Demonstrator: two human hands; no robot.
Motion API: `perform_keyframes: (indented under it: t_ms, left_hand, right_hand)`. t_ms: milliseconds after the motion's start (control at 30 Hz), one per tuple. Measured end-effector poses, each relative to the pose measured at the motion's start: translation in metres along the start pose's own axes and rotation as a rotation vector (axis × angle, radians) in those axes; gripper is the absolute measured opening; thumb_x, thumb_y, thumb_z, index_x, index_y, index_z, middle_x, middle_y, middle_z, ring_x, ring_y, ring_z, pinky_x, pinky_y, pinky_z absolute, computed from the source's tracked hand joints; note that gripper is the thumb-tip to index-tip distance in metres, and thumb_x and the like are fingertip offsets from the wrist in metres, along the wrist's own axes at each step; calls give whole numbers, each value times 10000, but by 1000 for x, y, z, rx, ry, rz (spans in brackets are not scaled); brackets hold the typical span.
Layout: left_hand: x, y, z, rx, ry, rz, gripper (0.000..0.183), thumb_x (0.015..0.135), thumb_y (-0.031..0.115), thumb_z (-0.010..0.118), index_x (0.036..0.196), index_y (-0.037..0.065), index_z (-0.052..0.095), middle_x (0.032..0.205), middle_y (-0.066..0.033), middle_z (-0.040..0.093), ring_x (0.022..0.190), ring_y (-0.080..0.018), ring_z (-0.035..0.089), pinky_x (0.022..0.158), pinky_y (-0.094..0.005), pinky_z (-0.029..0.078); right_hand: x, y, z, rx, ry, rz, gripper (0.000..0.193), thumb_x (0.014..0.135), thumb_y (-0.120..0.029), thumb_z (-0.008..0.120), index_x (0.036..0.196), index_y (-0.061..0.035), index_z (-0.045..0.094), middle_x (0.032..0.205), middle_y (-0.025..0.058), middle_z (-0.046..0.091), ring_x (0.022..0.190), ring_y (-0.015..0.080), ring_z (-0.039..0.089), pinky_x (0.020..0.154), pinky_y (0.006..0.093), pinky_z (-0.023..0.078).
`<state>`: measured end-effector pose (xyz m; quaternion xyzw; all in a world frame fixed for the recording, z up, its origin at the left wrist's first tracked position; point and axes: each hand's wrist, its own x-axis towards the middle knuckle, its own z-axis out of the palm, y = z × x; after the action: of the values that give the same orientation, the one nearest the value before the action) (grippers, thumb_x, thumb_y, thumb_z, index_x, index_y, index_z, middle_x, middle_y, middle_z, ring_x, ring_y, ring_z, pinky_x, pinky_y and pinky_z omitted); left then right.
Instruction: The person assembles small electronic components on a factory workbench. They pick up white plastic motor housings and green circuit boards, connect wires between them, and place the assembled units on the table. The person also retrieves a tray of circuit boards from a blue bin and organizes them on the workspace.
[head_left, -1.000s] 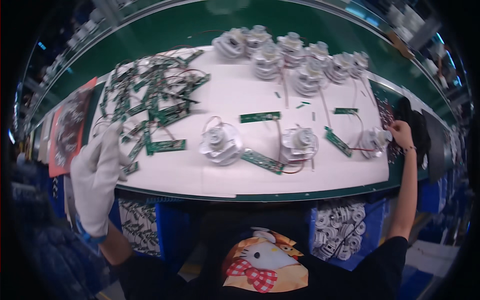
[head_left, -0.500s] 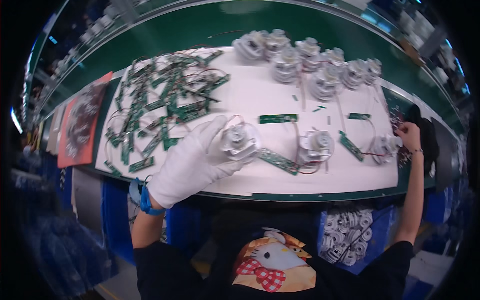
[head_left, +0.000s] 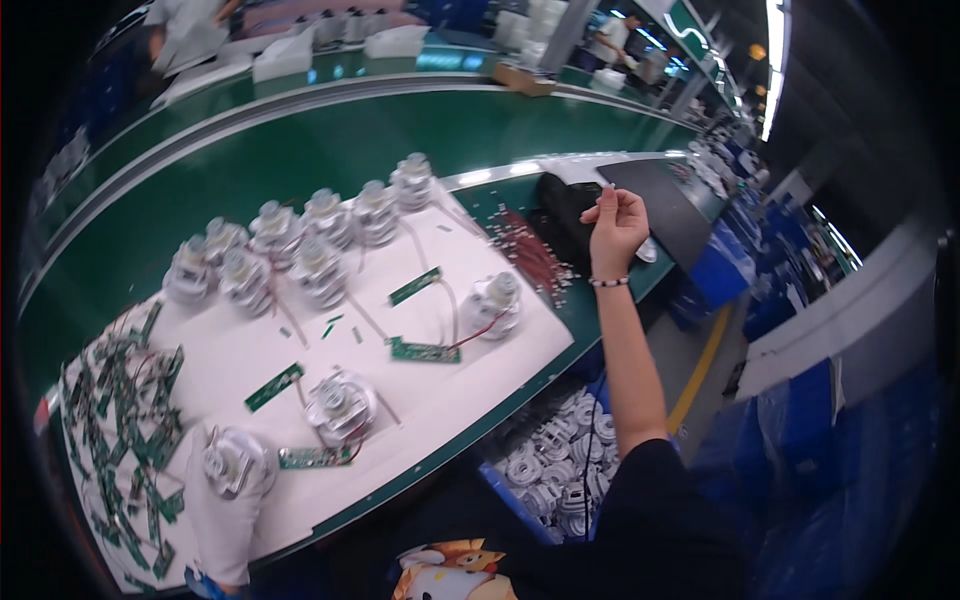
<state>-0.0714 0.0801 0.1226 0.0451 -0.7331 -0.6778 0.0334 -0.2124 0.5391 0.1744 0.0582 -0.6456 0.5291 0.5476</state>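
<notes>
My left hand [head_left: 222, 525], in a white glove, is closed around a round white plastic assembly [head_left: 232, 462] at the lower left. My bare right hand [head_left: 617, 232] is raised over the right end of the bench. Its thumb and forefinger are pinched together, with a tiny pale bit at their tips too small to name. Beneath and left of it lie small white pieces [head_left: 530, 250] on a dark red patch. A second white assembly [head_left: 341, 405] with green circuit boards [head_left: 315, 458] beside it stands near my left hand. Another assembly [head_left: 495, 304] stands at the sheet's right edge.
Several white assemblies [head_left: 320, 272] stand along the far side of the white sheet [head_left: 400, 405]. Tangled green circuit boards [head_left: 130, 430] with wires heap at the left. A black cloth-like item [head_left: 566, 215] lies near my right hand. Below the bench edge, a blue bin [head_left: 505, 492] holds white rings.
The view has swung right and tilted. My right hand has lifted from the small pieces at the bench's right end, fingers pinched. The left hand still holds its assembly.
</notes>
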Motion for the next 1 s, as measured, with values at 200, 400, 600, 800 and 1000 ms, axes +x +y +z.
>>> perform_keyframes:
  t_ms: [200,400,600,800,1000]
  left_hand:
    - [-11,-9,-15,329,143,132,600,693,116,730,1184,-40,422,1034,-121,562,922,-175,559,808,-277,452]
    - [-11,-28,-23,523,92,314,561,656,161,761,1116,-12,489,1014,-154,574,912,-236,582,796,-303,462]
    - [-38,-48,-28,109,84,151,600,663,126,760,1159,9,443,1041,-107,539,944,-175,554,815,-303,460]
    - [-36,-44,-45,209,-18,249,497,810,162,624,1214,-33,409,1115,-144,512,1011,-188,523,884,-297,411]
    - [-33,-34,-32,160,4,247,444,848,185,578,1195,-51,431,1117,-142,520,1004,-179,522,864,-287,419]
  right_hand:
    - [-41,-89,57,475,-70,116,127,853,-96,553,862,19,499,678,47,521,462,72,478,426,204,412]
    - [-216,-174,79,606,-840,919,86,812,26,535,892,56,521,718,48,539,558,65,532,492,190,452]
    - [-288,-198,99,416,-1115,960,59,796,-18,580,799,38,564,594,12,562,475,19,519,422,153,412]
    - [-297,-197,112,501,-1036,1208,78,813,-19,556,840,54,544,652,38,550,484,23,504,395,149,420]
    - [-309,-193,125,502,-920,1189,80,789,-31,582,797,49,582,563,-5,563,447,-1,490,396,140,361]
